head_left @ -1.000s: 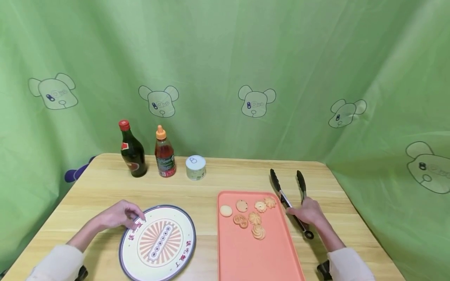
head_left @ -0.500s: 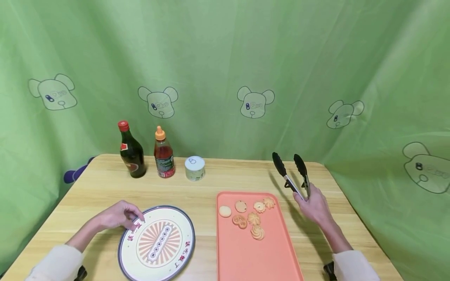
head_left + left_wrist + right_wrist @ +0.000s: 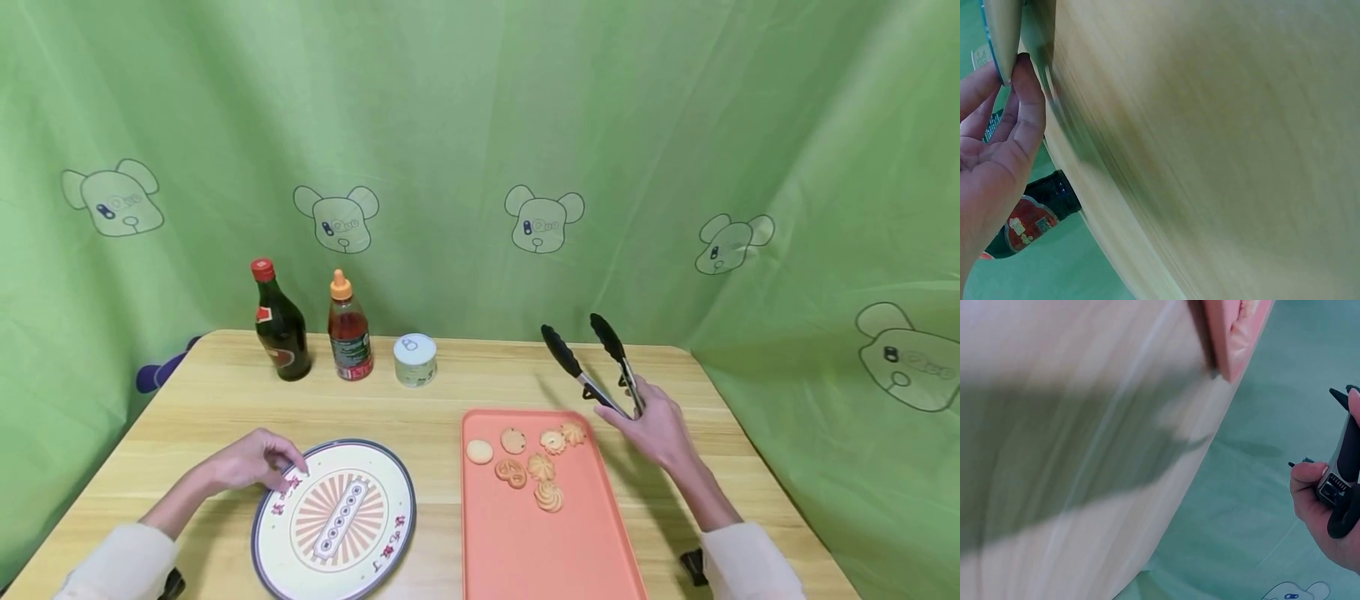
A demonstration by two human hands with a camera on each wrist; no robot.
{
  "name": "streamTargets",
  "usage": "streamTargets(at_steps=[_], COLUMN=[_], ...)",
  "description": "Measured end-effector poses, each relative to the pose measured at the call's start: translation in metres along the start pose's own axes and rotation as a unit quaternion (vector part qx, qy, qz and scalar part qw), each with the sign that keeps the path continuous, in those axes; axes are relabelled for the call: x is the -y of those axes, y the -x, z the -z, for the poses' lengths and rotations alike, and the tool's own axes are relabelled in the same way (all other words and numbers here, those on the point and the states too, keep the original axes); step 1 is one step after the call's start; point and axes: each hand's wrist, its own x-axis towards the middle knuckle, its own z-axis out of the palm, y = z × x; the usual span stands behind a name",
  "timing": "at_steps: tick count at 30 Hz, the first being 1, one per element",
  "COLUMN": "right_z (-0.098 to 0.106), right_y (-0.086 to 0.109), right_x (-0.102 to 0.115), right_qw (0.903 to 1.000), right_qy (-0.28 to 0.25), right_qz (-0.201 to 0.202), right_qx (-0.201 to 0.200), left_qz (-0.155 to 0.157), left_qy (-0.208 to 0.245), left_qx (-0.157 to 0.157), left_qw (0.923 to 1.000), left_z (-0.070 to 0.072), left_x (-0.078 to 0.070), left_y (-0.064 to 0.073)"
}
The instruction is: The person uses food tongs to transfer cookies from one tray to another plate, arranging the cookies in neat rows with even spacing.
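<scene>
My left hand [image 3: 255, 460] pinches the left rim of a round white plate [image 3: 390, 479] with a blue edge; the left wrist view shows thumb and fingers on either side of that rim. In my right hand [image 3: 656, 427] is a pair of tongs [image 3: 592, 387] with black tips and metal arms. The tongs are held above the table, their arms spread and nothing between the tips. Below and left of them lies a pink tray [image 3: 543, 550], with several cookies [image 3: 542, 467] in its far half, among them a pretzel-shaped one [image 3: 512, 473].
Along the back left stand a dark green bottle [image 3: 283, 337] with a red cap, a sauce bottle [image 3: 350, 337] with an orange top, and a tin can [image 3: 416, 360]. A green curtain [image 3: 450, 125] hangs close behind the wooden table [image 3: 420, 408].
My right hand has raised the tongs off the table, then swung their tips to the left toward the tray's far end. The left hand and plate stay in place.
</scene>
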Motion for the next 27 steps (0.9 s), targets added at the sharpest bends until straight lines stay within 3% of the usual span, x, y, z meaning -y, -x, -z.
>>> streamTargets(at_steps=[7,14,27], right_z=[-0.004,-0.008,-0.009], right_y=[-0.002,0.003,0.011], right_x=[0.012,0.02,0.046], right_qw=[0.9978,0.9927,0.9759], right_qy=[0.006,-0.016,0.002], right_qz=[0.061,0.06,0.109], right_qx=[0.025,0.103,0.189], left_qz=[-0.002,-0.003,-0.003], left_qy=[0.003,0.006,0.004], left_qx=[0.001,0.001,0.001], left_qw=[1.0,1.0,1.0], left_z=[0.0,0.0,0.0], left_x=[0.001,0.0,-0.003], left_y=[0.0,0.0,0.001])
